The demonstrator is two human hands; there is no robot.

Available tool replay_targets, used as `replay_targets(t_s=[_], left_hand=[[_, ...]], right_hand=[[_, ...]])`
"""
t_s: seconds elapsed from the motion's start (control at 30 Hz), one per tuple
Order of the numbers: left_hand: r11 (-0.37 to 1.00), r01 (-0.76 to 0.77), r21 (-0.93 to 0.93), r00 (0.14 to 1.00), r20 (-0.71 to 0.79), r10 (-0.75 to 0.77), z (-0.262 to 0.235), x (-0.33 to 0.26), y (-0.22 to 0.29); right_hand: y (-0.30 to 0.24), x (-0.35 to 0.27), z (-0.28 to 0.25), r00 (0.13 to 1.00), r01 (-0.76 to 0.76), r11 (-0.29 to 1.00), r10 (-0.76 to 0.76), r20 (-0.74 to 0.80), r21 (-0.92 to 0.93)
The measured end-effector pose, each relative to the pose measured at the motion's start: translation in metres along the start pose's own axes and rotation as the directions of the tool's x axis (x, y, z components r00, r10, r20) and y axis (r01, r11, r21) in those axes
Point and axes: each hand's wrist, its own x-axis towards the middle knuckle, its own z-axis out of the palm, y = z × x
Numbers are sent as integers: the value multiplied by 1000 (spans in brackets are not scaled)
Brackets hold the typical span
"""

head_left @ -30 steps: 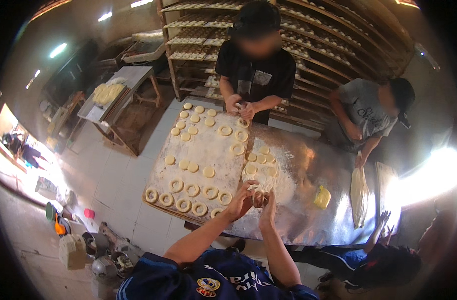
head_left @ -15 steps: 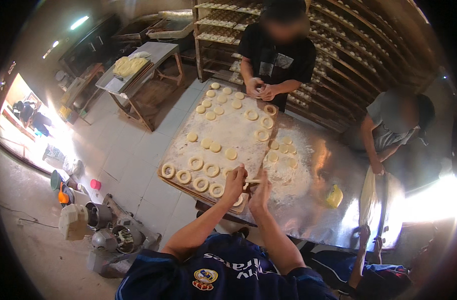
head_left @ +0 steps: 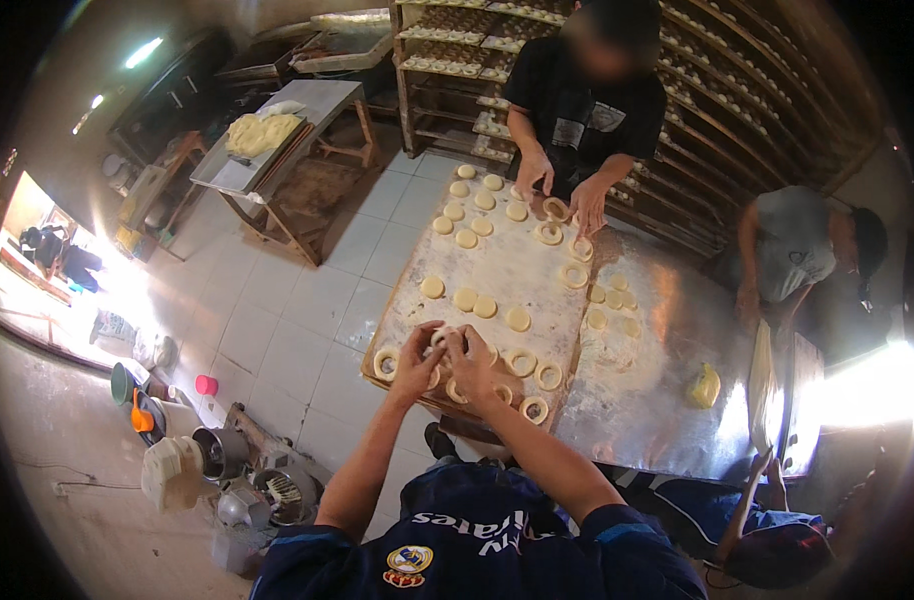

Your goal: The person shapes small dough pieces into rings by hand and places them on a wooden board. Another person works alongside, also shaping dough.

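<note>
A pale dough ring (head_left: 442, 337) is pinched between the fingers of both my hands, above the near part of a floured board (head_left: 527, 255). My left hand (head_left: 413, 362) curls round its left side and my right hand (head_left: 471, 366) its right; the fingers hide much of it. Several dough rings (head_left: 386, 351) lie along the board's near edge, some partly under my hands. Flat dough discs (head_left: 485, 306) sit in the middle and at the far left. Across the board, a co-worker's hands (head_left: 586, 205) are at more dough rings (head_left: 548, 242).
Right of the board is a metal table (head_left: 637, 400) with flour, dough discs (head_left: 615, 299) and a yellow bag (head_left: 704, 386). Two people handle a long dough sheet (head_left: 765, 385) at its far end. Racks (head_left: 742, 90) stand behind; machines (head_left: 277, 492) are on the floor at left.
My hands have moved left over the board, with the dough now held between both. The co-worker's hands have parted and come down to the rings. The view has shifted slightly.
</note>
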Motion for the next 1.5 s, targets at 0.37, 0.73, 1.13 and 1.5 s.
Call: replay_targets(t_s=[0.37, 0.73, 1.13, 1.5], left_hand=[[688, 13, 726, 992, -96, 83, -82, 51, -25], [456, -728, 512, 617, 779, 112, 48, 157, -32], [739, -570, 360, 637, 762, 120, 208, 49, -7], [908, 417, 45, 730, 578, -364, 307, -70, -16]], right_hand=[[12, 42, -40, 909, 191, 871, -331, -253, -452], [30, 41, -103, 962, -50, 789, -127, -243, -612], [69, -110, -297, 798, -356, 746, -71, -598, -563], [-4, -126, -306, 765, -106, 983, 177, -619, 151]])
